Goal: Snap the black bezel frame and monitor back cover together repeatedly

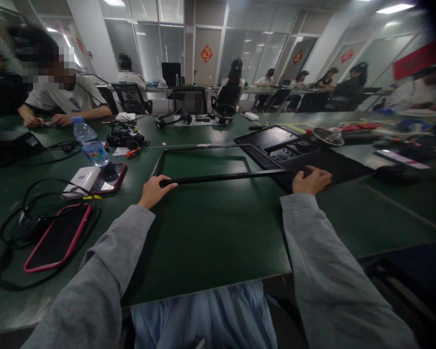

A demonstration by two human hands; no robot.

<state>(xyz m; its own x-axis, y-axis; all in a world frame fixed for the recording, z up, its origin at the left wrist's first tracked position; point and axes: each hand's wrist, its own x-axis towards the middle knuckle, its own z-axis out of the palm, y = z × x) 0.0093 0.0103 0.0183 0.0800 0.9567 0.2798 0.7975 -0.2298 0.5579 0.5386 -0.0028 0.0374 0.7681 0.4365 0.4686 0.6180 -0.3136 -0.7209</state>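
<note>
A thin black rectangular bezel frame (225, 177), like one from a monitor, is tilted over the green table with its near edge raised. My left hand (156, 190) is closed on its near left corner, thumb along the top of the edge. Beside the near right corner is my right hand (311, 180), its fingers apart and stretched to the right; whether it touches the frame I cannot tell. Behind and under the frame's right side lies a black panel (334, 167) with exposed parts in its recess.
To the left are a water bottle (90, 144), a white power bank (82, 182), a phone (111, 178), a pink-edged phone (58, 237) and black cables (25, 228). A metal bowl-shaped object (328, 136) stands behind the panel. A co-worker (63, 97) sits across at left.
</note>
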